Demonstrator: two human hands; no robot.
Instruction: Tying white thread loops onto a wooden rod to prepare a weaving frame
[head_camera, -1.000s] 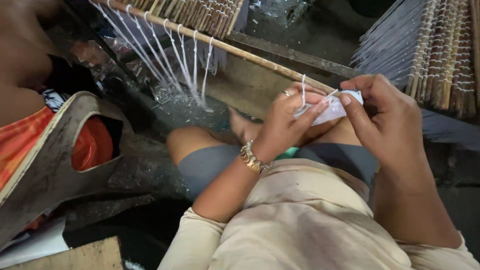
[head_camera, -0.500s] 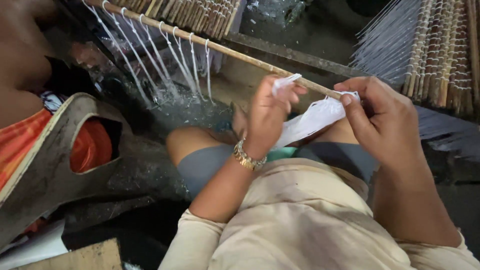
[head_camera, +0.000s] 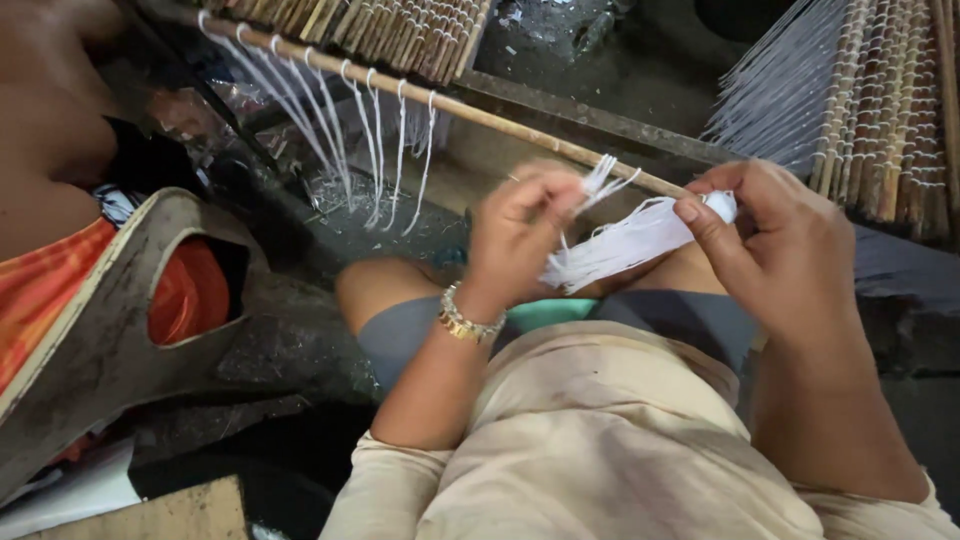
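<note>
right hand (head_camera: 775, 245): clenched on white string bundle (head_camera: 620, 245). left hand (head_camera: 520, 235): pinching loose strands beside bamboo rod (head_camera: 480, 110). risk: hasty pull likely tangles strands.

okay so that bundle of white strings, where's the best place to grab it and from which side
Probably at the gathered end of the white string bundle, where the right hand pinches it, coming from the right. The strands are bunched tight there; toward the left hand they fan out loose.
</note>
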